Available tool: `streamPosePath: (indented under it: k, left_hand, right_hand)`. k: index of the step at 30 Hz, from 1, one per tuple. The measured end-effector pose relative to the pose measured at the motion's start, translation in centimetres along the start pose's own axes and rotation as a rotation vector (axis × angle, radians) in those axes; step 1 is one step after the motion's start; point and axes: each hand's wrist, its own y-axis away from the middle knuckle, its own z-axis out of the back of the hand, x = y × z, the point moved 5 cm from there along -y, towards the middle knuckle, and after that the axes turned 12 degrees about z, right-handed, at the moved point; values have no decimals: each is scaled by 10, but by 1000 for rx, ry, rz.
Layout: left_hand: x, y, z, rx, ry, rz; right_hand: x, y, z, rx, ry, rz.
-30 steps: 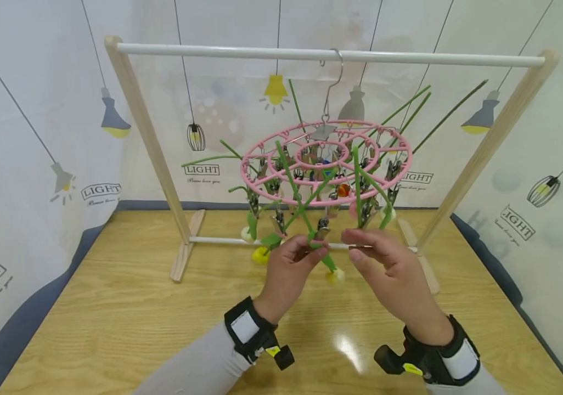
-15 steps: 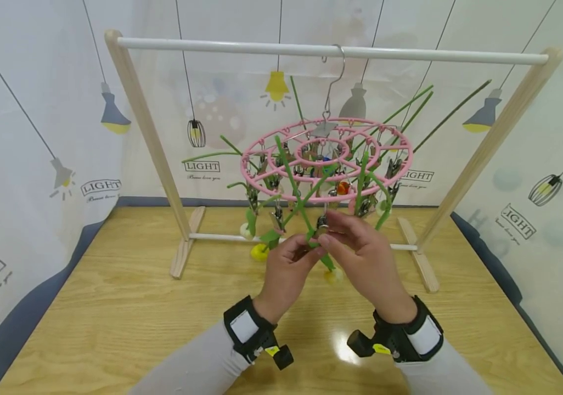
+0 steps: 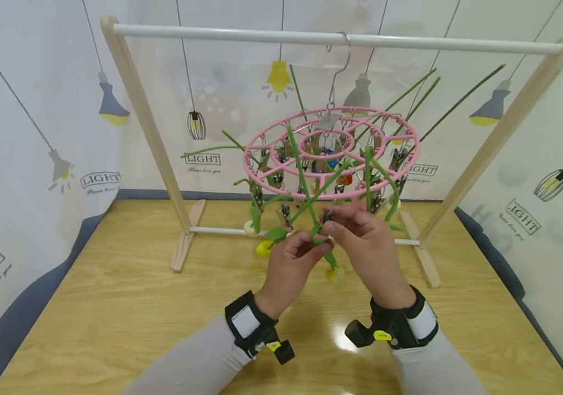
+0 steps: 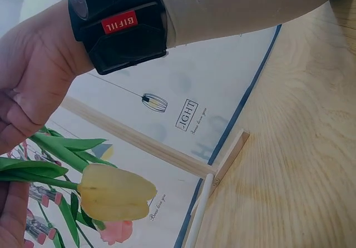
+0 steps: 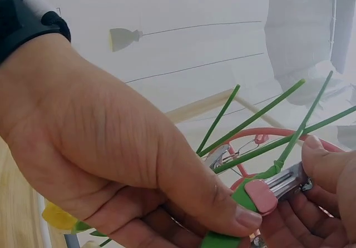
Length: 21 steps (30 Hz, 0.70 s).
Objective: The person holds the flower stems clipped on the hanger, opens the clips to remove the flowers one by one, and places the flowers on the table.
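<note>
A yellow tulip (image 4: 117, 192) hangs head down at the front of the pink round clip hanger (image 3: 350, 194). My left hand (image 3: 288, 269) pinches its green stem and leaf just below a metal clip (image 5: 283, 184). The clip's pink pad lies against the leaf; whether its jaws are closed on the stem I cannot tell. My right hand (image 3: 372, 255) grips the clip's metal end between thumb and fingers. In the right wrist view, the left thumb presses the leaf beside the pad.
The hanger hooks over the white bar (image 3: 222, 36) of a wooden stand (image 3: 145, 120). Several other flowers hang from clips around it, including a yellow one (image 3: 264, 248) to the left. Long green stems stick up and outward. Below lies the wood-grain table (image 3: 138, 307).
My right hand has moved left from beside the hanger and taken hold of the clip. My left hand has stayed on the tulip stem. The head view has tilted down slightly.
</note>
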Motion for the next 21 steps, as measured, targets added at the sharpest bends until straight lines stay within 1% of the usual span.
streamPosePath:
  k: [5,9,14,21]
  left_hand:
    - [0,0,-1,1,10,43]
    - [2,0,-1,1,-5,61]
    - [2,0,-1,9,-11,46]
    - [2,1,-1,29,10,21]
  right_hand:
    - [0,-1,1,-3,-28,11]
    - [-2,0,2,-5,-6,7]
    - [-2,1,1,3,1,21]
    - [-2,0,0,-3,-7,49]
